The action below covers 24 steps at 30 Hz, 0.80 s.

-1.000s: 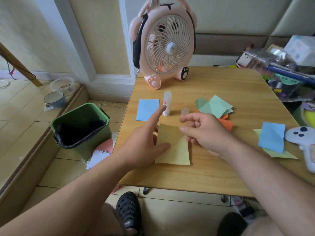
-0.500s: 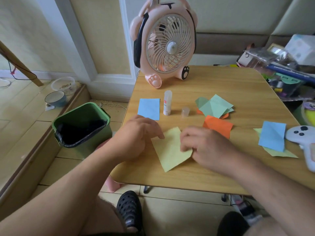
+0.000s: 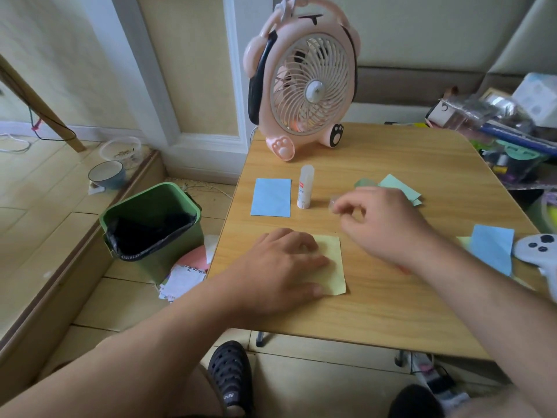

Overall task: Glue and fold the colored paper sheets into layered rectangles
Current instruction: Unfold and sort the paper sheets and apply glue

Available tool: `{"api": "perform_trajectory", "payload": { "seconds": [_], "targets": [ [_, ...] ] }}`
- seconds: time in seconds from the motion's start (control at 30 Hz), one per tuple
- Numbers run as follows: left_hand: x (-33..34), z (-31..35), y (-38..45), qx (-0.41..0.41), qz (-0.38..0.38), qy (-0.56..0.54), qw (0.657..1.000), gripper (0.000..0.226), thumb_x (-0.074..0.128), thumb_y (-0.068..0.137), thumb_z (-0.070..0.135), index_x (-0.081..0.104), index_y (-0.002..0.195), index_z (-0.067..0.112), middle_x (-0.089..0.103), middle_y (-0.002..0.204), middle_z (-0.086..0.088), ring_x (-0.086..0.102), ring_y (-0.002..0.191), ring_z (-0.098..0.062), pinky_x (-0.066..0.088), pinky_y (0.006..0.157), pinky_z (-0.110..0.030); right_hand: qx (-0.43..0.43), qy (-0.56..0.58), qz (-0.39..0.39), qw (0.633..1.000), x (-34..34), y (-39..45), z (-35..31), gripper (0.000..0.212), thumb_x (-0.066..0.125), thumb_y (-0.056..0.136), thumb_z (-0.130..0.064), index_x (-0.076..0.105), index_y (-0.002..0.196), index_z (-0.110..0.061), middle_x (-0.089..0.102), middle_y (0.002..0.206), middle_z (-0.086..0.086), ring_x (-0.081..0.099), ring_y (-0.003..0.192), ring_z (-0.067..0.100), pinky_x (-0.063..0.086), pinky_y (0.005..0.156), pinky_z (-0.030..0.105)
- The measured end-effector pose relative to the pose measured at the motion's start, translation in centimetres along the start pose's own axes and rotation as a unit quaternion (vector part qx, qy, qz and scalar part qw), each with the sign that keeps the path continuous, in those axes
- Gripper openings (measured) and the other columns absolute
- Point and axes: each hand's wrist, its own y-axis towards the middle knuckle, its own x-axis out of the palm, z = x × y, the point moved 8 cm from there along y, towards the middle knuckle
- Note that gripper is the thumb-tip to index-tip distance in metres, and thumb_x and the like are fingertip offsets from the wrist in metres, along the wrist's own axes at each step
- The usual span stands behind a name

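Observation:
A yellow paper sheet (image 3: 331, 267) lies near the front of the wooden table (image 3: 422, 312), and my left hand (image 3: 283, 263) presses flat on its left part. My right hand (image 3: 382, 221) hovers further back with its fingertips curled round the small clear glue cap (image 3: 333, 203); this spot is blurred. The uncapped white glue stick (image 3: 306, 188) stands upright just left of the cap. A light blue sheet (image 3: 271, 197) lies left of the stick. Green folded papers (image 3: 402, 188) peek out behind my right hand. Another blue sheet (image 3: 491, 248) lies at the right.
A pink fan (image 3: 304, 86) stands at the table's back. A white game controller (image 3: 539, 251) sits at the right edge, with a pile of clutter (image 3: 512, 131) beyond it. On the floor to the left is a green bin (image 3: 150, 221) beside loose papers.
My left hand has flattened onto the yellow sheet, which now lies square. My right hand left the sheet and moved back to the glue cap, covering the orange paper.

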Motion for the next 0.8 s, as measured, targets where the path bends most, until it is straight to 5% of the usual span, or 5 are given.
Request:
{"api": "perform_trajectory", "payload": {
  "seconds": [0.17, 0.43, 0.57, 0.67, 0.8],
  "targets": [
    [-0.2, -0.4, 0.6, -0.005, 0.017, -0.024, 1.0, 0.043, 0.041, 0.1, 0.056, 0.062, 0.136, 0.046, 0.051, 0.137, 0.008, 0.045, 0.123, -0.022, 0.041, 0.106, -0.048, -0.014, -0.043, 0.046, 0.998, 1.2, 3.7, -3.3, 0.015, 0.063, 0.09, -0.024, 0.07, 0.098, -0.035, 0.058, 0.109, -0.005, 0.05, 0.11, 0.026, 0.044, 0.092, 0.035],
    [-0.1, 0.3, -0.2, 0.009, 0.026, 0.006, 1.0, 0.049, 0.049, 0.097, 0.055, 0.054, 0.144, 0.043, 0.048, 0.147, 0.009, 0.042, 0.129, -0.021, 0.04, 0.108, -0.043, 0.029, -0.186, -0.069, 0.98, 5.7, 2.5, -3.7, 0.07, 0.045, 0.091, -0.017, 0.037, 0.151, -0.051, 0.039, 0.146, 0.0, 0.033, 0.124, 0.033, 0.04, 0.1, 0.046],
    [-0.2, 0.1, -0.3, 0.009, 0.035, -0.01, 0.999, 0.052, 0.054, 0.096, 0.046, 0.053, 0.147, 0.033, 0.051, 0.148, 0.01, 0.045, 0.127, -0.02, 0.039, 0.11, -0.042, -0.002, -0.22, -0.073, 0.973, 6.5, 3.4, -4.1, 0.073, 0.043, 0.087, -0.008, 0.036, 0.149, -0.045, 0.051, 0.135, -0.01, 0.036, 0.115, 0.029, 0.041, 0.093, 0.047],
    [-0.3, 0.1, -0.3, 0.009, 0.04, -0.003, 0.999, 0.047, 0.052, 0.098, 0.041, 0.058, 0.142, 0.027, 0.052, 0.148, 0.007, 0.045, 0.13, -0.022, 0.04, 0.112, -0.045, -0.055, -0.185, 0.022, 0.981, 4.4, 4.1, -4.2, 0.069, 0.045, 0.083, 0.004, 0.054, 0.137, -0.037, 0.063, 0.116, -0.008, 0.04, 0.101, 0.028, 0.046, 0.084, 0.045],
    [-0.2, 1.1, -0.7, -0.001, 0.058, -0.017, 0.998, 0.039, 0.053, 0.098, 0.031, 0.066, 0.134, 0.024, 0.054, 0.139, -0.001, 0.05, 0.128, -0.025, 0.043, 0.11, -0.041, -0.003, 0.037, 0.132, 0.991, 0.2, 3.5, -2.1, 0.047, 0.069, 0.084, -0.004, 0.067, 0.115, -0.039, 0.066, 0.09, -0.004, 0.056, 0.084, 0.023, 0.047, 0.071, 0.034]
  ]
}}
